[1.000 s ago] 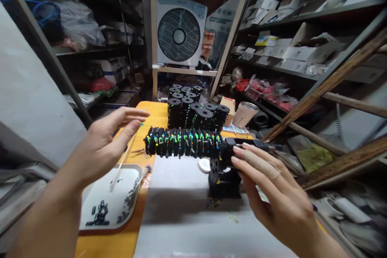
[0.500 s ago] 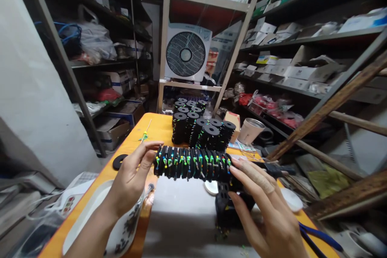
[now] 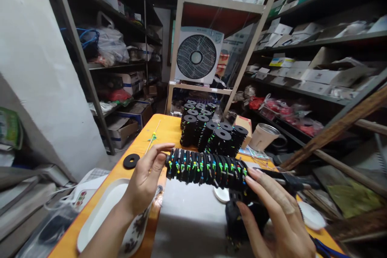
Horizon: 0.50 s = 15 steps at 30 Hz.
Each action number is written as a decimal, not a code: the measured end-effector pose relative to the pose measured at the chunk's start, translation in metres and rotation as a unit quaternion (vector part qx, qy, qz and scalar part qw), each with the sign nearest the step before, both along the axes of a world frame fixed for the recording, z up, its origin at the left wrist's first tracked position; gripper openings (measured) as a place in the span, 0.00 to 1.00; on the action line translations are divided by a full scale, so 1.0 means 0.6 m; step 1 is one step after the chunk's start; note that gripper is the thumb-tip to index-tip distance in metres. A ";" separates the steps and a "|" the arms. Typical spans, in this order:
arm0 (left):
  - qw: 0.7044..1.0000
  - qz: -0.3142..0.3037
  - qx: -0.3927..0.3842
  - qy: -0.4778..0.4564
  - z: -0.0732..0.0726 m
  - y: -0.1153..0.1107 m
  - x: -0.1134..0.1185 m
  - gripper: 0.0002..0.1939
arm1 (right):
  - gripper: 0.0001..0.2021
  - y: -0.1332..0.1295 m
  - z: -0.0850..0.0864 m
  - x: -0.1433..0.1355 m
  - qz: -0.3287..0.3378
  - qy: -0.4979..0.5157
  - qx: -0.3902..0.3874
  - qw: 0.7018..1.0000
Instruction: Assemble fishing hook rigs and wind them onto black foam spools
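Observation:
A long row of black foam winding discs (image 3: 208, 168) lies crosswise before me, with bright green ties and small coloured beads along its front. My left hand (image 3: 148, 177) closes its thumb and fingers about the left end. My right hand (image 3: 275, 205) has its fingertips on the right end, with the thumb lower down and apart from them. Behind the right hand a black rod extends to the right. Below that end is a black stand (image 3: 246, 215), partly hidden by the hand. A loose black disc (image 3: 132, 161) lies flat left of my left hand.
Several upright stacks of wound black discs (image 3: 223, 134) stand at the table's back. A white tray (image 3: 90, 217) is at left, a metal cup (image 3: 264, 137) at back right, blue-handled pliers (image 3: 326, 248) at lower right. A box fan (image 3: 198, 54) and shelves stand behind.
The whole view has shifted, so everything appears further right. Both hands keep nearly the same place on the row of discs.

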<state>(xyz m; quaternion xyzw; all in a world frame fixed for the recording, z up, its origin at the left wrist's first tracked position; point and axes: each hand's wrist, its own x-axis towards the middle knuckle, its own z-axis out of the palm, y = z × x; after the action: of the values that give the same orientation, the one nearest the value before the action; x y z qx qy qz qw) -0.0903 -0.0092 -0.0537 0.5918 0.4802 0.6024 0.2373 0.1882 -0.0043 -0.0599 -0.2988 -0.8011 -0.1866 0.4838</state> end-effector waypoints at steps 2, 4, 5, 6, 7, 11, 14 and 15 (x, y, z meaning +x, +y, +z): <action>1.000 -0.007 0.009 -0.008 -0.007 0.004 -0.002 0.19 | 0.30 -0.001 0.000 -0.002 -0.008 0.001 0.000 1.000; 1.000 -0.013 0.016 -0.015 -0.013 0.007 -0.004 0.18 | 0.31 -0.002 0.000 -0.004 -0.011 0.005 0.000 1.000; 1.000 -0.016 0.019 -0.018 -0.014 0.008 -0.005 0.17 | 0.31 -0.002 0.000 -0.004 -0.013 0.007 0.001 1.000; 0.999 -0.018 0.023 -0.022 -0.015 0.008 -0.005 0.16 | 0.32 -0.003 0.000 -0.004 -0.015 0.007 0.002 1.000; 0.999 -0.022 0.028 -0.025 -0.015 0.008 -0.006 0.15 | 0.33 -0.004 -0.002 -0.003 -0.017 0.007 0.002 1.000; 0.996 -0.053 0.060 -0.049 -0.011 0.004 -0.003 0.14 | 0.32 -0.006 -0.012 0.008 -0.018 0.004 0.017 1.000; 0.987 -0.086 0.107 -0.080 -0.005 0.000 0.000 0.15 | 0.28 -0.006 -0.025 0.019 0.001 -0.002 0.036 0.999; 0.984 -0.095 0.121 -0.092 -0.004 -0.001 0.001 0.16 | 0.25 -0.006 -0.029 0.021 0.012 -0.008 0.038 0.999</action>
<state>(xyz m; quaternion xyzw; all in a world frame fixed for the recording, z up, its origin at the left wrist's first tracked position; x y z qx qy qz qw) -0.0898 -0.0098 -0.0561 0.6010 0.3214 0.6826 0.2636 0.2011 -0.0078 -0.0775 -0.2689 -0.8011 -0.2136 0.4902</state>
